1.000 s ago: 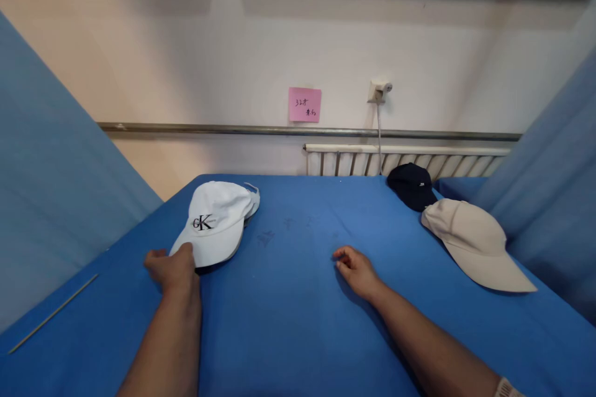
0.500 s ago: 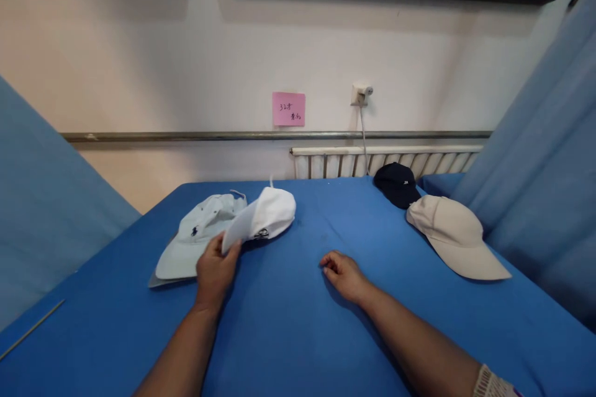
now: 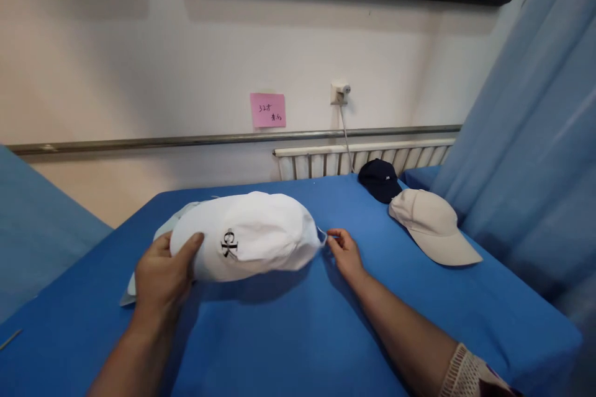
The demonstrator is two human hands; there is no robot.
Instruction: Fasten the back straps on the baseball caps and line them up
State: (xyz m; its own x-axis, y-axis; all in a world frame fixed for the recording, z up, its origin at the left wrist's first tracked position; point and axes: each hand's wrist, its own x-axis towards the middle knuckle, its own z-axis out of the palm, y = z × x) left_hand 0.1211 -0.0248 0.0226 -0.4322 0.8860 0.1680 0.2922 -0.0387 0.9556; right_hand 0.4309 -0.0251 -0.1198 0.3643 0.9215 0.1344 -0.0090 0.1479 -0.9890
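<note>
A white cap with a black logo point(image 3: 251, 236) is held up above the blue table point(image 3: 298, 329), stretched sideways between both hands. My left hand point(image 3: 161, 276) grips its brim end, thumb on top. My right hand point(image 3: 344, 251) pinches the strap at the cap's back edge. A second pale cap point(image 3: 139, 270) lies on the table behind and under the held one, mostly hidden by it and by my left hand.
A beige cap point(image 3: 431, 226) and a dark navy cap point(image 3: 379, 178) lie at the table's far right. Blue curtains hang at right point(image 3: 526, 136) and left. A radiator point(image 3: 358, 158), a wall socket with cable and a pink note point(image 3: 267, 110) are on the wall behind.
My left hand lifted the white logo cap off the pale cap and swung it toward the middle. My right hand rose from the table and took hold of its back strap. The view turned left.
</note>
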